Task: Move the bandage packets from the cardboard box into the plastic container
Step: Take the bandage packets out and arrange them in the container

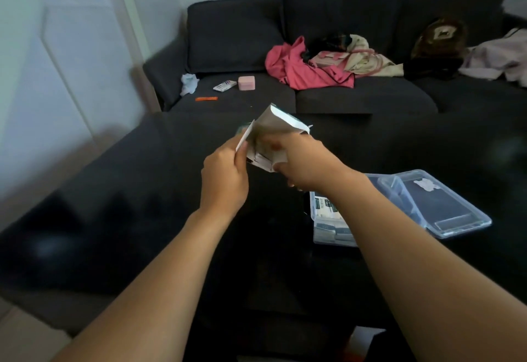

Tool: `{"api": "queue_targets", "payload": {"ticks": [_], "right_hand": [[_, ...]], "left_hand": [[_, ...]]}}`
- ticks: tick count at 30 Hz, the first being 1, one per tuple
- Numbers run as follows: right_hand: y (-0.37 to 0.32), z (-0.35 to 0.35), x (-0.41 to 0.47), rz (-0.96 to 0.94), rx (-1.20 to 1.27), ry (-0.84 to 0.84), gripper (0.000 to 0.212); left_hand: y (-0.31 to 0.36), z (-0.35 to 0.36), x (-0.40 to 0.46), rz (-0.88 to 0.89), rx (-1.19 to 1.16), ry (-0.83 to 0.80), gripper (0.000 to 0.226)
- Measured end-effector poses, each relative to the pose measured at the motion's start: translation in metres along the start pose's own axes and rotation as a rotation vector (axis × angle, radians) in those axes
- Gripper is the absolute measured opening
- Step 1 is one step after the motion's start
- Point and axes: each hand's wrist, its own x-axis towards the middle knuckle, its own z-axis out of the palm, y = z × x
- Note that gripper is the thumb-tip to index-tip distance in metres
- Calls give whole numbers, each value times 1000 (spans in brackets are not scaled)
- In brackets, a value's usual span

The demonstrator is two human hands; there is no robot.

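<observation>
From my head camera, I hold the small white-and-grey cardboard box [271,136] up in the air between both hands, above the dark glossy desk [142,219]. My left hand [225,179] grips the box's left edge, its fingers [241,152] curled round the flap. My right hand [302,162] is at the box's open lower end, fingers bent in against the white bandage packets [263,159] that show there; motion blur keeps me from telling whether I pinch a packet or only the box wall.

The clear plastic container [328,227] sits on the desk to the right, below my right forearm, which covers much of it. A few packets already lie inside it, their print too small to read. Its clear lid [445,205] lies flat just beside it on the right, touching or overlapping its edge.

Beyond the desk stands a dark grey fabric sofa [233,36]. On its seat are a pink crumpled garment [299,68], a beige cloth [362,56], a small pink case [246,82], a thin orange stick [206,99], a white crumpled bag [188,83] and a brown furry toy [439,39]. A pale wall [57,48] fills the left side.

The box's printed face is blurred and turned away from me.
</observation>
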Motion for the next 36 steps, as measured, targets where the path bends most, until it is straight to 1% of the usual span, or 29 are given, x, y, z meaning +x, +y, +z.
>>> {"api": "queue_targets", "payload": {"ticks": [4, 6, 13, 18, 22, 26, 30, 34, 36], "right_hand": [[2, 8, 0, 16, 116, -238, 82], [0, 10, -1, 10, 152, -280, 85], [-2, 3, -8, 26, 244, -301, 82], [0, 1, -8, 5, 298, -305, 81], [-1, 4, -6, 12, 235, -270, 75], [1, 8, -4, 0, 154, -255, 75], [2, 8, -3, -2, 267, -238, 66], [3, 8, -1, 37, 372, -278, 55], [2, 8, 0, 46, 391, -282, 53]], "left_hand": [[4, -1, -1, 64, 15, -24, 32], [4, -1, -1, 57, -3, -43, 33], [5, 2, -2, -48, -28, -113, 37], [10, 3, -2, -75, -34, -91, 39], [13, 2, -2, -86, 25, -80, 43], [17, 3, -3, -96, 123, -85, 43], [19, 2, -5, -111, 167, -94, 40], [19, 3, -5, -116, 175, -121, 41], [17, 3, -5, -143, 161, -127, 43]]}}
